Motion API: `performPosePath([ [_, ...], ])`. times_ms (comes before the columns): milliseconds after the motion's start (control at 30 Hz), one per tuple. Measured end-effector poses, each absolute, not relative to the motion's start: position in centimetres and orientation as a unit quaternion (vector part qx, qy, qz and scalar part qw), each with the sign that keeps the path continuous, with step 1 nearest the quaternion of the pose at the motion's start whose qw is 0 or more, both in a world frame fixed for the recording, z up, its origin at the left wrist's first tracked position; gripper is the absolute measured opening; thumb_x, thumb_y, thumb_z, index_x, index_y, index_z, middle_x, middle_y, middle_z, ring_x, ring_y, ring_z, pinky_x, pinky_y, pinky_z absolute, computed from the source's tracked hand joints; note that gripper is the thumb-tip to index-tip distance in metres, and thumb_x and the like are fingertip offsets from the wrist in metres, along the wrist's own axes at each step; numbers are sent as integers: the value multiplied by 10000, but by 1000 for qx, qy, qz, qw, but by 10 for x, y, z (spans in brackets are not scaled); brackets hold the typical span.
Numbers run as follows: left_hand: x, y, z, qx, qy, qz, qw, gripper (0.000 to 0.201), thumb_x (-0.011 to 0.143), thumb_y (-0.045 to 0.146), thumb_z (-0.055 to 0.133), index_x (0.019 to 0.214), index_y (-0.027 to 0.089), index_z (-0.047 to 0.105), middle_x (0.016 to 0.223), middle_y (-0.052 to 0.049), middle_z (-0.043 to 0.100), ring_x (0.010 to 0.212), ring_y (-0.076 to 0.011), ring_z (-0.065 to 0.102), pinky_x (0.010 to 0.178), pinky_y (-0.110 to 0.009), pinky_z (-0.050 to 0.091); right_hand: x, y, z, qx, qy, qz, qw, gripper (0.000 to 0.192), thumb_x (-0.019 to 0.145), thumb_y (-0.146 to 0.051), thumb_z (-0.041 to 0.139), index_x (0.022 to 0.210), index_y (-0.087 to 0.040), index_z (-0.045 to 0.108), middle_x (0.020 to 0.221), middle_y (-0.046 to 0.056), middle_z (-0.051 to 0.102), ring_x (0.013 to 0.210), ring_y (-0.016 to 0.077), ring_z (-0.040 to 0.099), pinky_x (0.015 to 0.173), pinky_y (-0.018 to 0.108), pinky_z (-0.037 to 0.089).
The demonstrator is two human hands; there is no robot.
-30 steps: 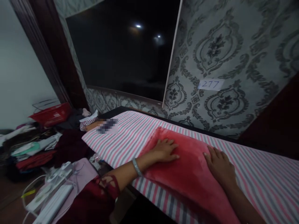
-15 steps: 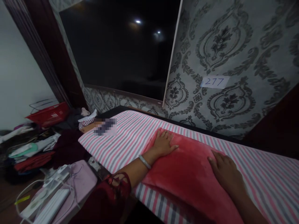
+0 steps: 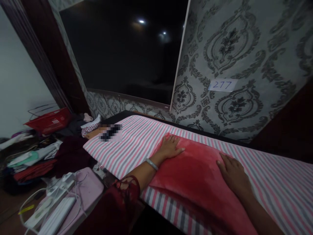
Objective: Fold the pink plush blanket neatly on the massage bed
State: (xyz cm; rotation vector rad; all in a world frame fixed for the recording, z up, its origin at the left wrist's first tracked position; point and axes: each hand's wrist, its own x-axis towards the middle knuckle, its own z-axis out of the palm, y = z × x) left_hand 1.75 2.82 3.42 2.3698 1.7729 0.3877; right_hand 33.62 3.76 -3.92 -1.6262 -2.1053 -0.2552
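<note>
A soft red cloth (image 3: 195, 176) lies flat on a surface covered in pink, grey and white stripes (image 3: 137, 137). My left hand (image 3: 170, 147) rests palm down on the cloth's far left corner, fingers spread; a pale bangle sits on that wrist. My right hand (image 3: 232, 173) presses flat on the cloth's right part, fingers together and extended. Neither hand grips anything. The cloth's near edge hangs over the front of the striped surface.
A large dark screen (image 3: 127, 49) leans against patterned wallpaper with a paper label reading 277 (image 3: 222, 85). To the left are a red basket (image 3: 50, 121), piles of folded clothes (image 3: 29, 160), a pink item (image 3: 85, 189) and white cables (image 3: 46, 205).
My left hand has slid from the cloth's middle left up to its far left corner. My right hand stays flat on the right part. The view shifted slightly.
</note>
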Motion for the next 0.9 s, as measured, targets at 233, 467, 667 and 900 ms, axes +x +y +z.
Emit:
performPosePath([
  [233,15,-31,57,819,560,90,88,761,962,632,344,1567,173,296,1648,-171,230,1541,-319,133,1221,-602,78,312,-40,16,-657,-732,-52,174,613,1005,-497,251,1527,-210,393,1602,146,354,1480,345,290,1094,617,352],
  [467,-10,-83,32,849,520,85,36,675,981,595,362,1575,286,275,1665,-94,211,1537,-338,139,1189,-662,133,302,-112,-11,-569,-794,-103,188,585,1005,-502,358,1556,-305,342,1594,104,384,1469,361,310,1104,613,328],
  [667,-18,-70,22,855,510,88,37,657,999,575,325,1583,287,241,1663,-79,229,1538,-301,159,1199,-620,177,312,-109,-16,-574,-791,-80,198,576,1012,-439,375,1568,-299,320,1596,73,389,1478,318,311,1125,562,334],
  [900,-26,-76,25,865,491,93,28,624,1013,532,303,1570,250,289,1651,-88,266,1532,-280,194,1206,-583,184,322,-121,-15,-549,-800,-61,232,549,1024,-406,360,1558,-276,348,1572,93,424,1471,298,337,1143,554,316],
])
